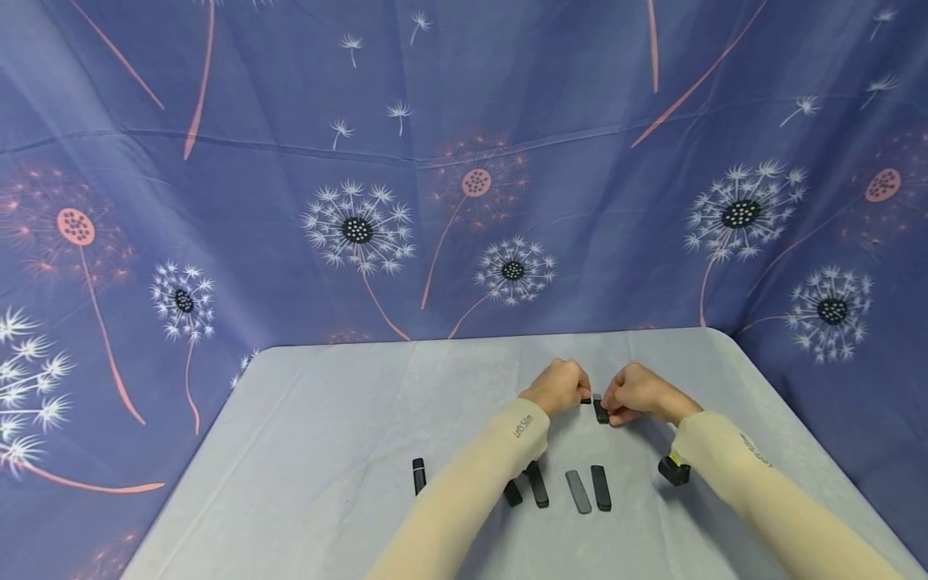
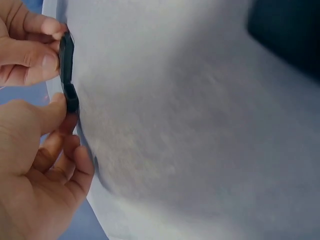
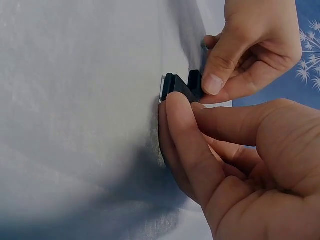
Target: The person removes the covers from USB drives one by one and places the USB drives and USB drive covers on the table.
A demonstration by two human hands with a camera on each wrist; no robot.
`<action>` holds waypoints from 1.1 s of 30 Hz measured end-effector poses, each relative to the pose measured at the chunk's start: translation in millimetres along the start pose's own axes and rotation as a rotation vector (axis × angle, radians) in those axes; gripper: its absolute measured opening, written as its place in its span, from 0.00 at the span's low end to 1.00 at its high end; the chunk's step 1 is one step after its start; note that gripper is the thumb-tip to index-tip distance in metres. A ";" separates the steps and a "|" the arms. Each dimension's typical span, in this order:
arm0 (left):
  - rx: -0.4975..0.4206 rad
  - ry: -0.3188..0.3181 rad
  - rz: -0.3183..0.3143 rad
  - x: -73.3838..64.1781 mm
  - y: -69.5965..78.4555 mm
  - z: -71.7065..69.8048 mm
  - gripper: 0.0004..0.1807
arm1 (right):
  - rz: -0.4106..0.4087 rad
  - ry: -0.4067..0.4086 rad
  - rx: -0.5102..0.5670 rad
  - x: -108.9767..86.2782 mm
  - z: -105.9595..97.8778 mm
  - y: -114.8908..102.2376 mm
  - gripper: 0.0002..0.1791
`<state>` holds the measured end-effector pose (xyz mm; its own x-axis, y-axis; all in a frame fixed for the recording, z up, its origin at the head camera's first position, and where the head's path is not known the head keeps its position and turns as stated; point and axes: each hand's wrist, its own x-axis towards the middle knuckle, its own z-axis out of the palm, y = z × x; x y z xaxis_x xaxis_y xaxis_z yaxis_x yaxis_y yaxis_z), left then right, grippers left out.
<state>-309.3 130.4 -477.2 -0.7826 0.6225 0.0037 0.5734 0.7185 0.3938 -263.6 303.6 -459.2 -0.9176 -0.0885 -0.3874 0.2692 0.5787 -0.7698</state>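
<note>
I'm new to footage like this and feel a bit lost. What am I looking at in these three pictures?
There is no robot here; a person is working bare-handed. The wide picture comes from a head-worn camera looking forward and down; the other two come from cameras worn on each wrist. On the pale table lie a grey strip and several dark sticks, some partly hidden by the left sleeve. The left hand pinches a small dark piece; the right hand holds a longer dark piece right beside it. What exactly the pieces are, I cannot tell.
</note>
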 end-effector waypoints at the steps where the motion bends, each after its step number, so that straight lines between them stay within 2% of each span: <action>1: -0.005 -0.004 0.013 -0.6 -0.5 -0.3 0.07 | -0.002 -0.008 0.005 -0.7 -0.3 0.4 0.06; 8: -0.013 -0.027 0.099 -1.1 -2.3 2.0 0.10 | 0.003 -0.031 0.025 -6.4 -0.9 1.8 0.08; 17: -0.024 -0.024 0.087 -5.6 -2.1 1.5 0.09 | 0.005 -0.043 0.041 -10.7 2.5 3.6 0.07; 24: -0.018 -0.001 0.107 -2.5 -6.3 6.8 0.08 | 0.012 -0.039 0.053 -11.3 5.3 4.8 0.06; 33: -0.030 -0.007 0.118 -6.1 -7.4 2.3 0.08 | 0.018 -0.027 0.067 -12.1 6.9 2.6 0.07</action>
<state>-308.2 121.9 -482.2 -0.7081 0.7047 0.0454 0.6541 0.6303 0.4182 -249.7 300.6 -460.0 -0.9045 -0.1010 -0.4143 0.3053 0.5249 -0.7945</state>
